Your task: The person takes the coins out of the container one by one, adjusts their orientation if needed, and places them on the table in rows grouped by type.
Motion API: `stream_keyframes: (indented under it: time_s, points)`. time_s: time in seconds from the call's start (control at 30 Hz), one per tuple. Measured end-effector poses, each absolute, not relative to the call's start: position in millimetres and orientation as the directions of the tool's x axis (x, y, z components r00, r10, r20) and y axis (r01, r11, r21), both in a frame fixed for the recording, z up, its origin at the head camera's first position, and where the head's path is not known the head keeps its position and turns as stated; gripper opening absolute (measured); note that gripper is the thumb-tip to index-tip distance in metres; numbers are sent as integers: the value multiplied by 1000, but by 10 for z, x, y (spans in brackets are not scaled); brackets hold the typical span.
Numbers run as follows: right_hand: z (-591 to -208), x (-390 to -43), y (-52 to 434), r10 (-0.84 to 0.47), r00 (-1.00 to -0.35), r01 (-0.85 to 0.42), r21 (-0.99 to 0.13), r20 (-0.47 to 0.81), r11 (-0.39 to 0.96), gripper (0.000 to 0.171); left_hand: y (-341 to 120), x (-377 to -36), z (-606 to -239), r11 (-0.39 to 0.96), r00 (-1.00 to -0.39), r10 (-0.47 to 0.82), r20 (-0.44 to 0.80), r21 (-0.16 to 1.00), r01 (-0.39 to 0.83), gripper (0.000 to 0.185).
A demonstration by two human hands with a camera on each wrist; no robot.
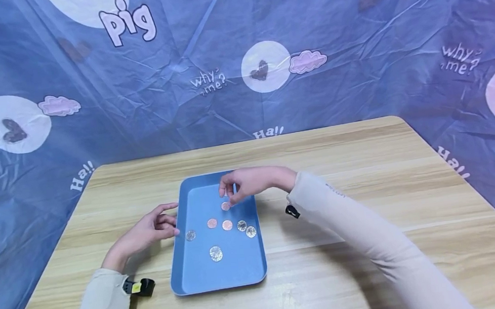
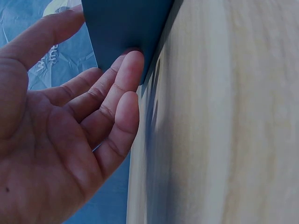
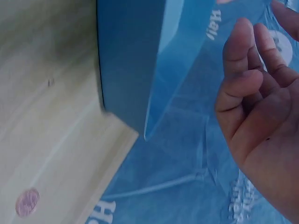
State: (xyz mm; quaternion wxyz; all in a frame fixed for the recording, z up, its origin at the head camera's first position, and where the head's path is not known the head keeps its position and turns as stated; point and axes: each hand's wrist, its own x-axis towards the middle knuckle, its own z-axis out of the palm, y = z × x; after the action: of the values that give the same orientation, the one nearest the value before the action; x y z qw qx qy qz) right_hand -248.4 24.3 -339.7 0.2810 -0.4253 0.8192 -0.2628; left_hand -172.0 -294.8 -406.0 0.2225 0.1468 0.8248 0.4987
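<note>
Blue tray [image 1: 186,263] could skid, I judge: my left hand [image 1: 148,232] only touches its wall, fingers relaxed; right hand [image 1: 246,182] fingers curl above a coin [image 1: 225,206], grasp unclear.

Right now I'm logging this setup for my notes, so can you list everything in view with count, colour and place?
Tray: one, blue, middle of the table.
Coins: seven; three copper, four silvery; on the tray floor.
Table: one, light wood, under everything.
Backdrop cloth: one, blue with white circles, hearts and lettering, behind and beside the table.
Wrist cameras: two, black, at the cuffs.
Sleeves: two, cream, on the forearms.
Left hand: fingertips touch the tray's left wall.
Right hand: over the tray's far end, fingertips at the farthest copper coin.
</note>
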Motion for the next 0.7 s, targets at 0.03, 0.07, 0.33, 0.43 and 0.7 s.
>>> stream_keyframes:
  time_s: [0.03,0.07,0.33,0.43,0.7]
  points:
    - [-3414,-2468,224,-844,-477,-556,-659,-247,507,26,-2947,-1723,-4059,464,-858,463,-220,885,24,77]
    - [-3431,-2455,206,-842,-474,-560,-650,-257,513,25,-2945,-1725,-4058,467,-859,463,-219,884,26,77]
    - [-3605,-2380,111,-849,-438,-596,-611,-296,521,23,-2947,-1722,-4043,471,-862,460,-213,881,33,76]
    - [-3662,-2364,81,-840,-445,-599,-595,-309,536,25,-2949,-1717,-4041,474,-861,458,-220,880,28,77]
    - [-3764,-2350,20,-828,-449,-595,-578,-337,558,24,-2947,-1712,-4038,479,-861,456,-224,878,25,76]
